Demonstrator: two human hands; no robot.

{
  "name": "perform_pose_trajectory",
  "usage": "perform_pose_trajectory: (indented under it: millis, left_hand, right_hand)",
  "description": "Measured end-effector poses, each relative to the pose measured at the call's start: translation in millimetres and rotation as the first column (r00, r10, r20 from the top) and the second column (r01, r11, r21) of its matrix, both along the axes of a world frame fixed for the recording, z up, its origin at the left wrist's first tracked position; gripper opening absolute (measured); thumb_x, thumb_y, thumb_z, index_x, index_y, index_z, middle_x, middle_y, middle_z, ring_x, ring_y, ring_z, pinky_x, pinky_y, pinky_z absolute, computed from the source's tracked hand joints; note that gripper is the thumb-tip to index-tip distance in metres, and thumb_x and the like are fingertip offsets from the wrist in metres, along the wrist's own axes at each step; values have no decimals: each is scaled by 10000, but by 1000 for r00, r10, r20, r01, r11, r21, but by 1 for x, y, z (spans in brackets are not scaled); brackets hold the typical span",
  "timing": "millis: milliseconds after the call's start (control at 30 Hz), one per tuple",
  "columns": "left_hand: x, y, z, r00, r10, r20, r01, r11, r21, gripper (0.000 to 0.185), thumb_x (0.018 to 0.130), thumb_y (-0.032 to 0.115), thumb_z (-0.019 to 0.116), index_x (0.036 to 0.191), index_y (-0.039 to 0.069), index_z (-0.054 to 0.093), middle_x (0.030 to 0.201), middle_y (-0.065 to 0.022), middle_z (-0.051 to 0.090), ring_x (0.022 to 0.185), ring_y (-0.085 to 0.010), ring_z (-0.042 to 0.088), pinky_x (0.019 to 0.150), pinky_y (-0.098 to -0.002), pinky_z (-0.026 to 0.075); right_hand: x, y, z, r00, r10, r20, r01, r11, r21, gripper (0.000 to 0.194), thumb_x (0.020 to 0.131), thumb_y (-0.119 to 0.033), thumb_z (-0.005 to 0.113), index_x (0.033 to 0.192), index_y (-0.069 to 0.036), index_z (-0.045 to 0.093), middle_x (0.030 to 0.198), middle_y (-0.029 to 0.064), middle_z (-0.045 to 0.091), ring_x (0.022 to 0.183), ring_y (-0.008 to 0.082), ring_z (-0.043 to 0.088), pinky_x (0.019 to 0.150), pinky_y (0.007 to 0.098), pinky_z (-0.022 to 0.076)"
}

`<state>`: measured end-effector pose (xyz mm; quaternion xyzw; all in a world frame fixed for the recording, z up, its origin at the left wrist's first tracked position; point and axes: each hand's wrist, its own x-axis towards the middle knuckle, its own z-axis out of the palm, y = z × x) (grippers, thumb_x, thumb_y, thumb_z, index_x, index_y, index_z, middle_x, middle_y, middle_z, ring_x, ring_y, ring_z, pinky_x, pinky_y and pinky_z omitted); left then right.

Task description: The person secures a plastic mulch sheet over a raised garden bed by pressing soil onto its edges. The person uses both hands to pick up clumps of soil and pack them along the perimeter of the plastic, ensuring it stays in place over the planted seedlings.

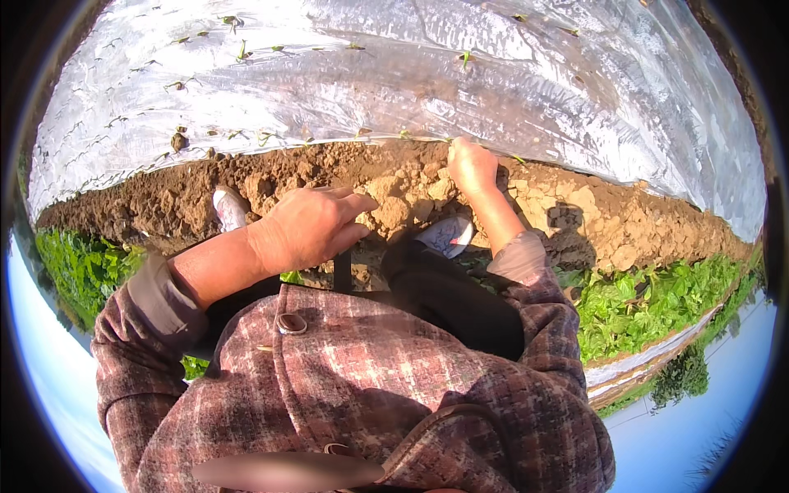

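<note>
Clear plastic mulch film (394, 80) covers the bed in front of me, with small green seedlings (465, 58) poking through holes in it. My right hand (473, 165) is at the near edge of the film, its fingers bent down beside a small seedling; whether it grips anything is hidden. Over the cloddy brown soil (394, 203), nearer my body, is my left hand (314, 225), fingers bent and pointing right. A small gap shows between its thumb and fingers, and I see nothing held there.
My shoes (445, 236) stand on the soil strip below the film. Leafy green plants (653, 302) grow at the right and also at the far left (83, 271). A soil clod (179, 142) lies on the film's edge at the left.
</note>
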<state>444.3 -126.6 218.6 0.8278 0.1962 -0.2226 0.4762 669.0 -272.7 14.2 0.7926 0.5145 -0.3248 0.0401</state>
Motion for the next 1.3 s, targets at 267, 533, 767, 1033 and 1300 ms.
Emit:
perform_pose_trajectory:
  millis: [267, 533, 767, 1033, 1300]
  left_hand:
    - [-4, 3, 7, 999, 6, 35, -6, 1000, -16, 313, 837, 222, 588, 1103, 61, 550, 851, -134, 606, 802, -318, 615, 660, -413, 507]
    - [-5, 2, 7, 1000, 8, 20, -8, 1000, -15, 296, 835, 218, 579, 1084, 60, 549, 828, -129, 601, 799, -320, 615, 657, -420, 504]
    - [-3, 2, 3, 1000, -7, 1, 7, 999, -37, 301, 839, 222, 569, 1094, 64, 552, 878, -128, 616, 819, -314, 622, 674, -412, 504]
    - [0, 2, 4, 1000, -4, 13, 5, 1000, -30, 300, 840, 226, 572, 1091, 64, 559, 897, -127, 620, 831, -315, 622, 693, -409, 507]
    - [-2, 3, 5, 1000, -8, 6, 8, 1000, -14, 304, 840, 227, 574, 1096, 63, 555, 893, -132, 623, 830, -318, 623, 699, -408, 509]
  right_hand:
    - [-6, -7, -6, 999, 34, -33, -32, 997, 70, 176, 845, -230, 544, 823, -56, 553, 655, 185, 618, 659, 390, 610, 608, 507, 457]
    - [-3, -8, -6, 993, 116, -15, -116, 993, 13, 213, 813, -193, 553, 961, -41, 577, 666, 160, 639, 665, 347, 637, 625, 464, 483]
    - [-10, -4, -15, 942, 324, 86, -322, 946, -40, 219, 872, -161, 474, 955, 21, 564, 697, 182, 648, 678, 347, 644, 612, 467, 481]
    - [-22, 1, -10, 900, 426, 91, -415, 902, -117, 200, 787, -64, 508, 927, 51, 593, 650, 141, 656, 609, 286, 657, 580, 420, 504]
    - [-27, 12, -2, 871, 485, 76, -468, 867, -170, 248, 769, -80, 546, 969, 61, 590, 705, 129, 673, 660, 250, 669, 588, 392, 498]
